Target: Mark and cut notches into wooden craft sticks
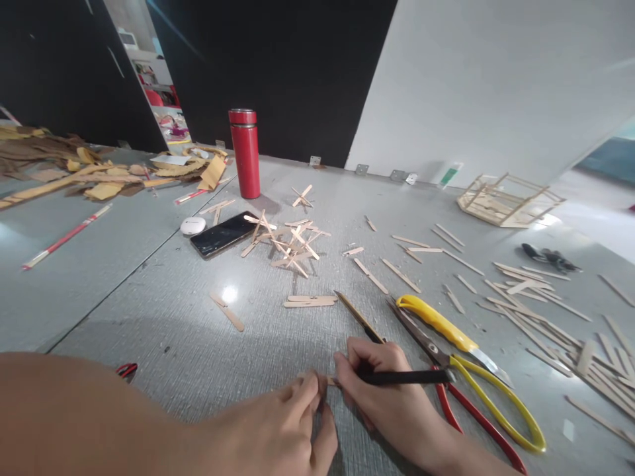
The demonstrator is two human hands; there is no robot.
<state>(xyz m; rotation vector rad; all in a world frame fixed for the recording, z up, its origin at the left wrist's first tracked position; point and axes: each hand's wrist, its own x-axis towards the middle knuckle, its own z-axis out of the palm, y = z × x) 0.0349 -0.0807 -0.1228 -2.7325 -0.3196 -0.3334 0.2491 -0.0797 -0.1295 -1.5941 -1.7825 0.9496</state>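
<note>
My left hand (292,423) is closed at the bottom middle, its fingertips pressing a wooden craft stick (331,381) against the grey table. Only a short piece of that stick shows between my hands. My right hand (381,390), close beside it, grips a black pen (411,377) that lies nearly level, its back end pointing right. The pen's tip is hidden behind my fingers. Just beyond my right hand lies a slim pointed tool (358,316), partly covered by the knuckles. Scissors (446,367) with red and yellow handles and a yellow-handled cutter (439,322) rest to its right.
Craft sticks (536,317) are scattered on the right; a stick frame (510,201) stands behind them. Ahead are a crossed stick pile (292,244), a phone (223,234), a white case (193,226) and a red flask (246,158). Scraps (104,175) lie far left.
</note>
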